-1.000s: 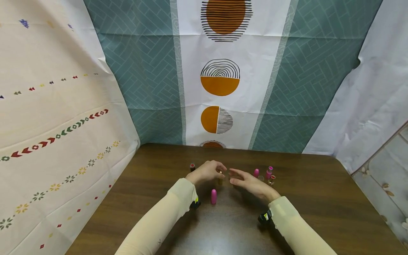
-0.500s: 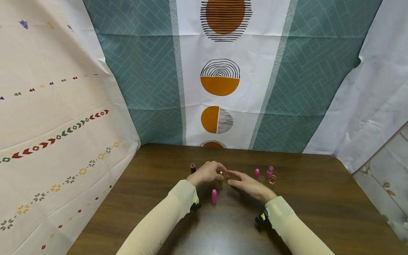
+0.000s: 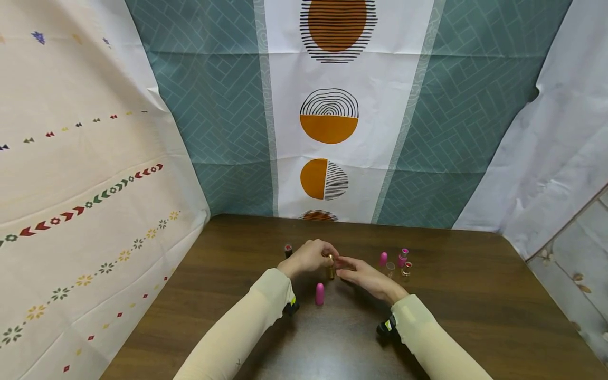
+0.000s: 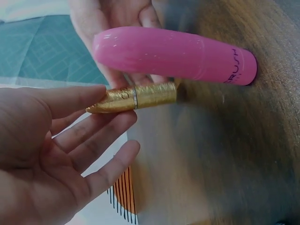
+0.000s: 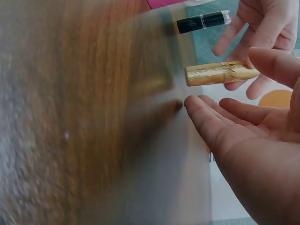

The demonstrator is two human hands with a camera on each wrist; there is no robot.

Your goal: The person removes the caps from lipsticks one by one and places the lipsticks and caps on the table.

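Your right hand [image 5: 255,136] reaches in with extended fingers just beside a gold tube [image 5: 206,74], whose tapered end your left hand [image 5: 272,26] holds. Beyond it stands a black tube [image 5: 200,22], near the wooden table's [image 5: 70,122] blurred edge.

Left grip [image 3: 310,257] pinches; right grip [image 3: 368,275] has fingers [image 5: 208,125] extended.

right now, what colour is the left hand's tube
The tube is gold with a silvery band, clearest in the left wrist view.
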